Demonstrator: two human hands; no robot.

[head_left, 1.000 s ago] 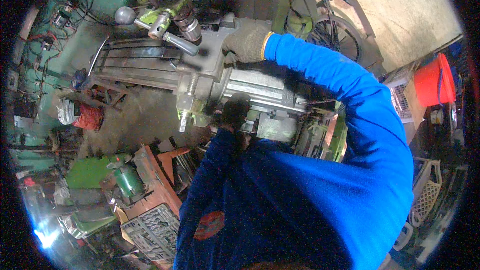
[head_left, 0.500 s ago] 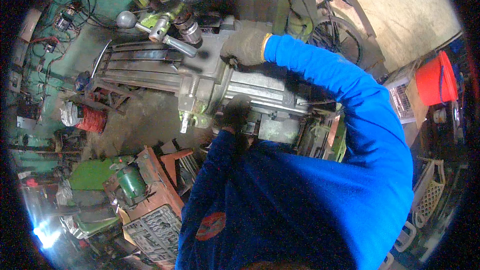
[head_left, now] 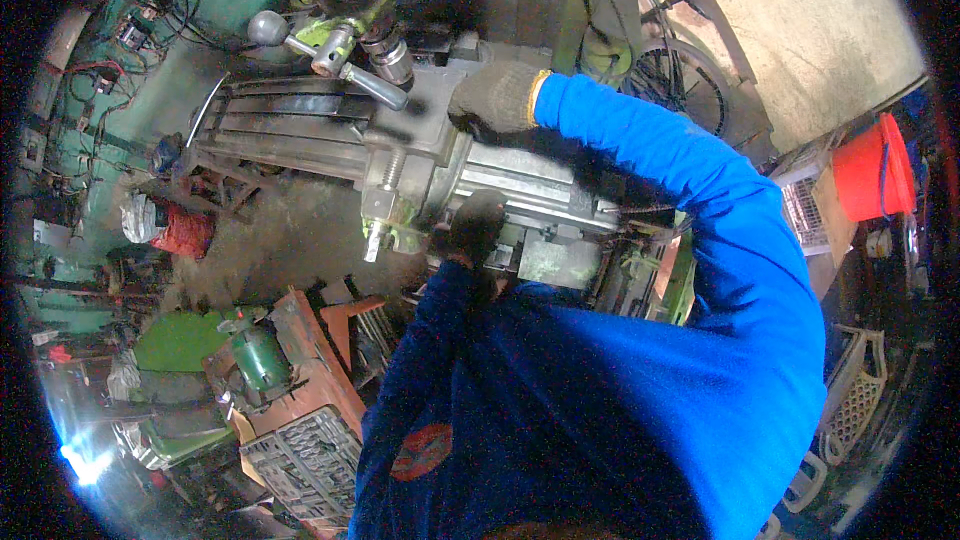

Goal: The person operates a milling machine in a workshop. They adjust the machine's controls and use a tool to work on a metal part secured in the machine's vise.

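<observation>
Viewpoint has shifted; right hand (head_left: 496,100) touches vise (head_left: 418,122), orange shirt badge (head_left: 422,452) unreadable.

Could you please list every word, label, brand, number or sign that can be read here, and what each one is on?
None can be read.
Orange-red oval emblem on the blue shirt: too blurred to read.
Grey machine table: no legible marking.
Red bucket: no legible marking.

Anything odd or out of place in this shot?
Nothing looks clearly spilled or damaged around the grey machine table or the gloved right hand. The one oddity is the blue-white glare at lower left: it washes out its surroundings, hiding its source.
</observation>
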